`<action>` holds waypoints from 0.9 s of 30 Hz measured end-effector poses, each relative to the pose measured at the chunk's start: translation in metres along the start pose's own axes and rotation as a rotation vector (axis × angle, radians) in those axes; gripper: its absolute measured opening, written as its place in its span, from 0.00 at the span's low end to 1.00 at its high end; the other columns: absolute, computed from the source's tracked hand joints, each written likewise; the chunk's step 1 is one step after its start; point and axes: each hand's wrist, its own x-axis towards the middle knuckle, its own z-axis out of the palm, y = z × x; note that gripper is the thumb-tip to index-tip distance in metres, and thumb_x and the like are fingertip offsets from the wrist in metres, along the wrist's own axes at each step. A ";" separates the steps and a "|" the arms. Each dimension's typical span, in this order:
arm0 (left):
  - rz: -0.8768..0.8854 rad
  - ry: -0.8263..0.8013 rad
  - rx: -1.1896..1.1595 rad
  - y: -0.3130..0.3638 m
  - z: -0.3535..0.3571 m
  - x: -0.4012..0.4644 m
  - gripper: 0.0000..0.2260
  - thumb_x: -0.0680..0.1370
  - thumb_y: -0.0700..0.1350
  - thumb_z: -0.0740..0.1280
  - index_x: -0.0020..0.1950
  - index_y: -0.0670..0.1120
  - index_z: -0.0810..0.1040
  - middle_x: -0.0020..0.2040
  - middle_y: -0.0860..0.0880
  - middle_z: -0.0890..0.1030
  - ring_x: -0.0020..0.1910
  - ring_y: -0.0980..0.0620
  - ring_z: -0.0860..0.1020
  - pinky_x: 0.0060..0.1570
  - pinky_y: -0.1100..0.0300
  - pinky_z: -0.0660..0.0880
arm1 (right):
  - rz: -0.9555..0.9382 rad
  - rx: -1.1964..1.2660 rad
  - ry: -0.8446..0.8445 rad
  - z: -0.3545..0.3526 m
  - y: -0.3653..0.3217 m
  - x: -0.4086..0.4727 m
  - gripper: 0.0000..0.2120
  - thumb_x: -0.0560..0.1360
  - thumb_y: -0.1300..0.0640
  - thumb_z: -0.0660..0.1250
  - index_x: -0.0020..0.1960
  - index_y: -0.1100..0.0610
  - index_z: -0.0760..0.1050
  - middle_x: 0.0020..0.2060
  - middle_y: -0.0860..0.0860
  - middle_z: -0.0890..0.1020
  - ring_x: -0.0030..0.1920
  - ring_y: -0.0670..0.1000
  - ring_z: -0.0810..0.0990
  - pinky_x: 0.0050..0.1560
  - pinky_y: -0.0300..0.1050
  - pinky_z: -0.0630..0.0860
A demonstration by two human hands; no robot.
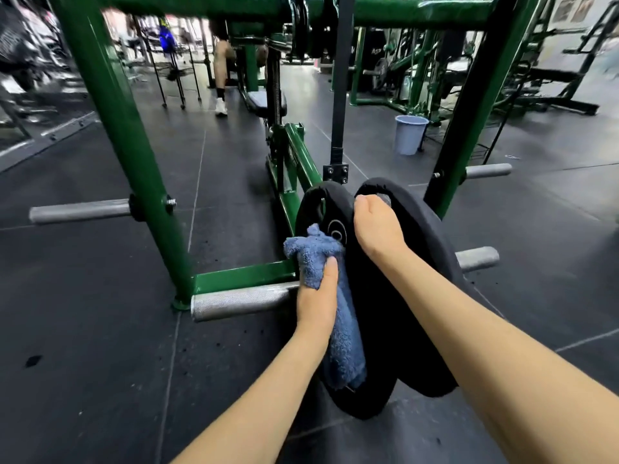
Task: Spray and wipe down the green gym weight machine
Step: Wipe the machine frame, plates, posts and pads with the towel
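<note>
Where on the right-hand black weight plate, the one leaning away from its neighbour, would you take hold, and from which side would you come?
Grip the right plate at the hand slot near its top rim, coming from above. It stands on edge, tilted rightward, so the top edge is exposed and the slot lets fingers hook through. The right hand already curls there, while the left hand holds the blue towel against the other plate.
</note>
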 end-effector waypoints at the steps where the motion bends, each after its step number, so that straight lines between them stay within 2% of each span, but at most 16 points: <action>1: -0.024 -0.028 0.031 -0.010 -0.006 -0.005 0.20 0.77 0.56 0.66 0.67 0.53 0.74 0.60 0.53 0.79 0.59 0.54 0.77 0.66 0.55 0.71 | 0.004 0.018 0.012 0.002 0.002 0.001 0.11 0.83 0.58 0.49 0.46 0.59 0.67 0.51 0.60 0.77 0.48 0.55 0.72 0.44 0.45 0.61; 4: -0.058 -0.126 0.067 -0.033 -0.018 -0.022 0.20 0.79 0.54 0.65 0.71 0.54 0.70 0.64 0.54 0.77 0.63 0.56 0.75 0.68 0.55 0.69 | 0.010 0.046 0.043 0.005 0.006 -0.002 0.17 0.83 0.55 0.50 0.38 0.57 0.65 0.36 0.51 0.74 0.42 0.53 0.69 0.37 0.43 0.54; 7: 0.117 -0.126 0.121 -0.027 -0.019 -0.029 0.23 0.78 0.51 0.67 0.71 0.60 0.65 0.70 0.57 0.70 0.68 0.58 0.70 0.70 0.59 0.64 | -0.040 0.105 0.037 0.000 0.007 -0.019 0.19 0.83 0.53 0.51 0.33 0.51 0.62 0.32 0.46 0.70 0.39 0.50 0.68 0.37 0.43 0.56; 8: 0.192 -0.122 0.157 -0.021 -0.017 -0.030 0.25 0.77 0.52 0.67 0.70 0.66 0.62 0.73 0.58 0.66 0.69 0.60 0.67 0.69 0.61 0.64 | -0.063 0.151 0.036 0.000 0.011 -0.029 0.18 0.83 0.53 0.52 0.35 0.50 0.65 0.34 0.45 0.72 0.41 0.49 0.70 0.41 0.42 0.60; 10: 0.354 -0.117 0.267 -0.010 -0.012 -0.033 0.31 0.72 0.60 0.66 0.70 0.74 0.54 0.75 0.59 0.60 0.71 0.61 0.63 0.67 0.65 0.62 | -0.088 0.273 0.071 0.002 0.023 -0.055 0.14 0.83 0.53 0.53 0.48 0.50 0.76 0.47 0.44 0.79 0.51 0.45 0.75 0.55 0.40 0.67; 11: 0.418 -0.091 0.336 -0.008 -0.010 -0.036 0.34 0.70 0.62 0.65 0.71 0.74 0.50 0.76 0.58 0.59 0.72 0.60 0.63 0.66 0.68 0.61 | -0.087 0.338 0.097 0.003 0.029 -0.071 0.13 0.84 0.53 0.53 0.55 0.50 0.76 0.53 0.45 0.80 0.54 0.42 0.75 0.59 0.38 0.68; 13: 0.476 -0.044 0.398 -0.015 -0.010 -0.037 0.41 0.71 0.59 0.68 0.74 0.68 0.44 0.76 0.55 0.61 0.71 0.57 0.65 0.61 0.72 0.61 | -0.116 0.426 0.153 0.011 0.042 -0.102 0.13 0.84 0.55 0.52 0.57 0.46 0.75 0.55 0.41 0.80 0.56 0.38 0.75 0.59 0.32 0.67; 15: 0.519 -0.029 0.417 -0.022 -0.012 -0.035 0.42 0.70 0.54 0.67 0.77 0.62 0.44 0.75 0.52 0.64 0.69 0.54 0.67 0.59 0.68 0.64 | -0.112 0.471 0.210 0.017 0.053 -0.121 0.13 0.82 0.54 0.52 0.55 0.45 0.75 0.51 0.39 0.79 0.55 0.36 0.76 0.55 0.26 0.66; 18: 0.582 -0.088 0.562 -0.046 -0.030 -0.035 0.37 0.69 0.51 0.63 0.76 0.57 0.53 0.70 0.52 0.68 0.66 0.50 0.70 0.62 0.57 0.70 | -0.038 0.478 0.255 0.026 0.064 -0.129 0.15 0.82 0.53 0.52 0.53 0.57 0.76 0.48 0.52 0.80 0.53 0.51 0.76 0.52 0.30 0.70; 19: 0.581 -0.127 0.630 -0.052 -0.037 -0.036 0.35 0.69 0.48 0.63 0.75 0.57 0.55 0.68 0.52 0.68 0.65 0.49 0.70 0.63 0.54 0.70 | -0.022 0.480 0.262 0.027 0.064 -0.129 0.17 0.82 0.51 0.52 0.54 0.59 0.76 0.49 0.54 0.79 0.53 0.53 0.76 0.53 0.33 0.71; 21: 0.555 -0.209 0.762 -0.061 -0.049 -0.037 0.36 0.70 0.41 0.66 0.76 0.54 0.58 0.68 0.53 0.67 0.66 0.49 0.68 0.65 0.54 0.69 | -0.005 0.481 0.275 0.030 0.065 -0.130 0.20 0.81 0.48 0.52 0.56 0.60 0.76 0.50 0.53 0.80 0.54 0.52 0.77 0.58 0.38 0.71; 23: 0.589 -0.266 0.916 -0.062 -0.060 -0.034 0.35 0.70 0.38 0.65 0.76 0.50 0.59 0.68 0.51 0.67 0.64 0.47 0.67 0.64 0.54 0.68 | -0.008 0.479 0.291 0.031 0.063 -0.130 0.19 0.81 0.48 0.52 0.59 0.56 0.77 0.54 0.49 0.81 0.58 0.47 0.77 0.62 0.41 0.70; 25: 0.597 -0.352 1.198 -0.054 -0.071 -0.030 0.34 0.71 0.40 0.64 0.76 0.50 0.58 0.68 0.51 0.66 0.62 0.46 0.68 0.59 0.53 0.69 | -0.023 0.471 0.301 0.031 0.063 -0.130 0.17 0.82 0.51 0.52 0.59 0.55 0.77 0.55 0.48 0.81 0.58 0.45 0.77 0.62 0.39 0.70; 27: 0.542 -0.530 1.519 -0.044 -0.085 -0.028 0.30 0.73 0.41 0.65 0.73 0.52 0.60 0.65 0.50 0.67 0.60 0.45 0.69 0.53 0.51 0.70 | -0.028 0.442 0.305 0.032 0.062 -0.130 0.16 0.83 0.52 0.52 0.57 0.56 0.77 0.52 0.48 0.81 0.55 0.44 0.77 0.59 0.39 0.70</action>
